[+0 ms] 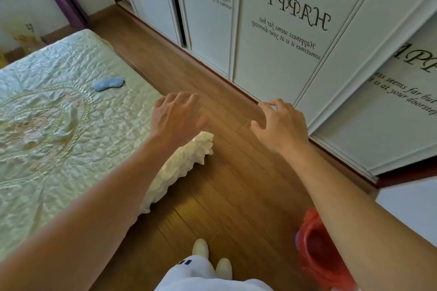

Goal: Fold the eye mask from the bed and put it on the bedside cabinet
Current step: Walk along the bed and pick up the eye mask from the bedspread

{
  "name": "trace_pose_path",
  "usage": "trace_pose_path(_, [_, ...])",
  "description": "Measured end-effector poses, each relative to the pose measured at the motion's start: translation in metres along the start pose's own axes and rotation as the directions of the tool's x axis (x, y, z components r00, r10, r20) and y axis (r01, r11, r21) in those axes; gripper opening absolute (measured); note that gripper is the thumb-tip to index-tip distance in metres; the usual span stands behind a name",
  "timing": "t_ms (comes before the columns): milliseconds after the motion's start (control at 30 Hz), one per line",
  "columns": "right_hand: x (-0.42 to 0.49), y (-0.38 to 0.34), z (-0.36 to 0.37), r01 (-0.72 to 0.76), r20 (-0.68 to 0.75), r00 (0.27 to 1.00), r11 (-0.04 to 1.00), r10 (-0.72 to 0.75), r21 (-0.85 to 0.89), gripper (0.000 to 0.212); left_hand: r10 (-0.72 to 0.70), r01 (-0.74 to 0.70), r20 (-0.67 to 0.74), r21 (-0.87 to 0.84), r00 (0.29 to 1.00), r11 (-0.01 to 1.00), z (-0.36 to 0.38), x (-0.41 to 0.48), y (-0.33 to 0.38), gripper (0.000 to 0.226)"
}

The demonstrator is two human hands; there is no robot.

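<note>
A light blue eye mask [108, 84] lies flat on the pale green quilted bed [59, 149], near the bed's right edge. My left hand [177, 116] hovers over the bed's right edge with its fingers spread, to the right of the mask and apart from it, holding nothing. My right hand [281, 125] is held out over the wooden floor with its fingers loosely curled and apart, also empty. No bedside cabinet is in view.
White wardrobe doors [283, 30] with black lettering run along the right. A strip of wooden floor [212, 196] lies between bed and wardrobe. A red bin [316, 250] stands low at the right beside my arm. My feet [212, 260] show at the bottom.
</note>
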State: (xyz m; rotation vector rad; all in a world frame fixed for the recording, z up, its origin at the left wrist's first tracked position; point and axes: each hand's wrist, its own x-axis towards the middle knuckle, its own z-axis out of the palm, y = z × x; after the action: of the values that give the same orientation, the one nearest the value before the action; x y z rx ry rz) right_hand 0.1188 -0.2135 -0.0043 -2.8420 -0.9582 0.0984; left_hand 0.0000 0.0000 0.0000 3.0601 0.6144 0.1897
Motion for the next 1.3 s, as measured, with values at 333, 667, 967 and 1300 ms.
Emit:
trace_pose_path(333, [0.087,0.013,0.004,-0.009,0.030,0.999,1.000,0.010,-0.008,0.058,0.019,-0.019,-0.003,0.008,1.000,1.000,0.024,0.083,-0.013,0.056])
trace_pose_path(667, [0.268,0.016,0.002,0.031,0.026,0.999,0.999,-0.030,-0.038,0.057,-0.023,0.023,0.004,-0.002,1.000,1.000,0.048,0.255,-0.057,0.060])
trace_pose_path(967, [0.395,0.011,-0.002,0.083,0.042,0.996,0.996,-0.082,-0.030,0.056,-0.076,0.076,0.004,-0.022,0.997,0.997,0.060,0.371,-0.083,0.061])
trace_pose_path(1300, [0.549,0.013,0.008,0.179,0.046,0.983,0.984,-0.178,-0.006,0.055,-0.169,0.168,-0.007,-0.031,0.986,0.985,0.086,0.495,-0.113,0.061])
